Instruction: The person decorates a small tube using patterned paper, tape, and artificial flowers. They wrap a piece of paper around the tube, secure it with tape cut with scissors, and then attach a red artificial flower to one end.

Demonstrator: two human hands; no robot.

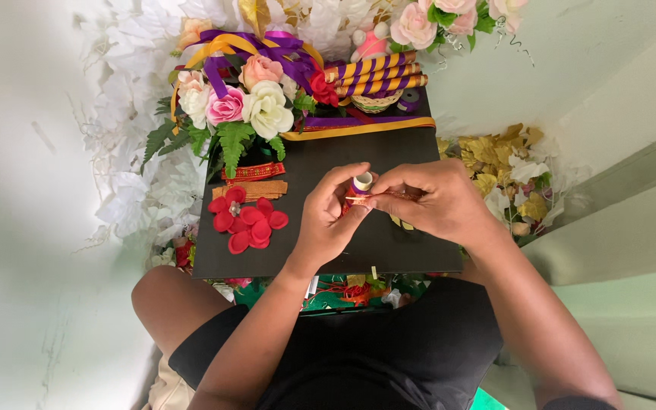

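Above the dark flat surface (389,250), the left hand (326,220) pinches a small purple-wrapped spool with a white core (361,183), fingers pressed round its side. The right hand (438,201) has its fingertips pressed together on a thin red-and-gold thread (360,198) running across the spool. The thread looks taut and very fine, so a slack pinch could probably let it slip and unwind; the spool, held only at the fingertips, might drop towards the red fabric flowers (246,220) lying just beside the left hand
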